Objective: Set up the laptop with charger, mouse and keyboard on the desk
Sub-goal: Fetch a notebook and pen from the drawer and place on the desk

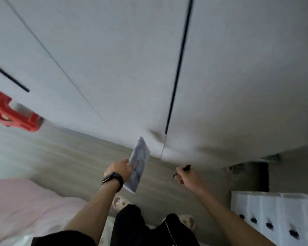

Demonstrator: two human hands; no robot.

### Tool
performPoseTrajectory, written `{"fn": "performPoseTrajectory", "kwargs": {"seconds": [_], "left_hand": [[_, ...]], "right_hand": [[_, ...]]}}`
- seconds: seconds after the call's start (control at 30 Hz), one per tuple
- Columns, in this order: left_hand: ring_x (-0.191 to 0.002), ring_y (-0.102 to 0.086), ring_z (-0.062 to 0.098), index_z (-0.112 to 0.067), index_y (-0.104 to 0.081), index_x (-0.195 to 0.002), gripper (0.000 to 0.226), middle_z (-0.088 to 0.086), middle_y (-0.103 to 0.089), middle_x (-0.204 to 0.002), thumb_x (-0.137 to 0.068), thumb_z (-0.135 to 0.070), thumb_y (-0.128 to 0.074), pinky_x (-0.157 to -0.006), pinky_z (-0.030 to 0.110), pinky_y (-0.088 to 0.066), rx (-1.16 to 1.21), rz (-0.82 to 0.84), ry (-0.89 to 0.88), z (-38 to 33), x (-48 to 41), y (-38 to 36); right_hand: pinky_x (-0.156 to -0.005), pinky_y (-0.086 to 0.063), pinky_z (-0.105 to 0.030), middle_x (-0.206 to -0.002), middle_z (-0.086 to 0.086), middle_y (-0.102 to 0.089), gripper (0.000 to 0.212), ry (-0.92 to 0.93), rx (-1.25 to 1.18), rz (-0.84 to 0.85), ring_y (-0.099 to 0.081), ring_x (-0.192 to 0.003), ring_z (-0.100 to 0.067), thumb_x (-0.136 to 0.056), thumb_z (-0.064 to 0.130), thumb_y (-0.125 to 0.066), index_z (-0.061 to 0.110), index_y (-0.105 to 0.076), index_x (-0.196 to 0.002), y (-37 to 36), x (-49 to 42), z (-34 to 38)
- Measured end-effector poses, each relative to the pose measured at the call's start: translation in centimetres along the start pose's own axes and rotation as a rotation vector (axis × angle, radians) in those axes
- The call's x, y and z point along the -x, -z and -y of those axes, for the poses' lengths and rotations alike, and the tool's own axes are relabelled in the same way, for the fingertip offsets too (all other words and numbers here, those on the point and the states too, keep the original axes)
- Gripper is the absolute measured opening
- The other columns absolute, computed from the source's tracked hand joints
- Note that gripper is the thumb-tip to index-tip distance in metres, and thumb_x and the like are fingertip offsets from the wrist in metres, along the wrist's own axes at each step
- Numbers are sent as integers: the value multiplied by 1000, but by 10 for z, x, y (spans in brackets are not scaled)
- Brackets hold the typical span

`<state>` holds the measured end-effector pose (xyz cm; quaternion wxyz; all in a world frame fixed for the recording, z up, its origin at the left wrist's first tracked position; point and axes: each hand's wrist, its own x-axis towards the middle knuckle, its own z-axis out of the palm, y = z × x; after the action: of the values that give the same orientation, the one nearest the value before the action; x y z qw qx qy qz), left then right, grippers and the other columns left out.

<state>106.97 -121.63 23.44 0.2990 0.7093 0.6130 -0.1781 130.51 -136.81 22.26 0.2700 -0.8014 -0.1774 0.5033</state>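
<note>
Two hands in view, neither on task hardware. Left hand (119,168), dark band (113,180) at the wrist, fingers curled round the edge of a thin pale booklet (140,161), held tilted above the wood floor (69,157). Right hand (187,176) pinches a slim black pen-like object (186,168); identity unclear, frame blurred. Person stands facing white wardrobe doors (114,68); pink bed (16,201) to the left, white drawer unit (274,206) to the right. Laptop, charger, mouse, keyboard, desk: none visible. Judgement: setup not begun as far as shown. Both hands hold unrelated items, which need putting down first. All steps remain.
</note>
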Motion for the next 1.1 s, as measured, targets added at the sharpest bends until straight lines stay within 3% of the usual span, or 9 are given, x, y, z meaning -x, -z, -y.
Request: {"fn": "performPoseTrajectory", "kwargs": {"seconds": [0.07, 0.4, 0.63, 0.77, 0.93, 1.1], "left_hand": [[-100, -63, 35, -18, -61, -99, 38, 15, -67, -111, -92, -50, -40, -78, 37, -50, 119, -50, 97, 68, -4, 21], [-78, -59, 29, -19, -55, -76, 33, 4, -64, -82, -89, -49, -48, -67, 33, -47, 659, -236, 502, 324, -7, 105], [-70, -57, 23, -16, -53, -73, 33, 2, -59, -71, -91, -44, -53, -59, 31, -43, 1014, -392, 707, 443, -2, 145], [-67, -55, 21, -12, -56, -77, 32, 4, -59, -71, -91, -40, -54, -59, 32, -41, 1121, -457, 825, 499, -16, 165], [-58, -48, 19, -21, -47, -68, 32, -1, -50, -63, -92, -42, -55, -53, 30, -36, 1249, -553, 939, 573, -51, 210], [-54, -41, 20, -16, -43, -68, 34, 0, -41, -59, -91, -37, -56, -53, 29, -34, 1382, -703, 1076, 640, -82, 272]], "right_hand": [[-49, -45, -23, -65, -3, -73, 31, 42, 63, 44, -62, -50, -12, -98, 25, -59, 4, -70, -78, -54, -9, 45], [-59, -47, -27, -82, 0, -78, 24, 256, 299, 343, -71, -66, -16, -96, 37, -60, 16, -72, -95, -317, 0, 231], [-57, -48, -27, -83, -3, -78, 24, 355, 443, 549, -70, -65, -14, -98, 34, -61, 13, -71, -97, -470, 8, 324], [-57, -49, -28, -84, -5, -78, 26, 334, 509, 641, -72, -75, -20, -96, 31, -60, 8, -72, -96, -546, -8, 368], [-55, -47, -28, -84, -9, -77, 21, 290, 586, 721, -66, -70, -20, -96, 24, -61, 6, -72, -92, -655, -37, 429], [-59, -49, -30, -84, -5, -78, 24, 266, 703, 804, -68, -69, -16, -95, 26, -62, 4, -72, -93, -777, -56, 505]]}}
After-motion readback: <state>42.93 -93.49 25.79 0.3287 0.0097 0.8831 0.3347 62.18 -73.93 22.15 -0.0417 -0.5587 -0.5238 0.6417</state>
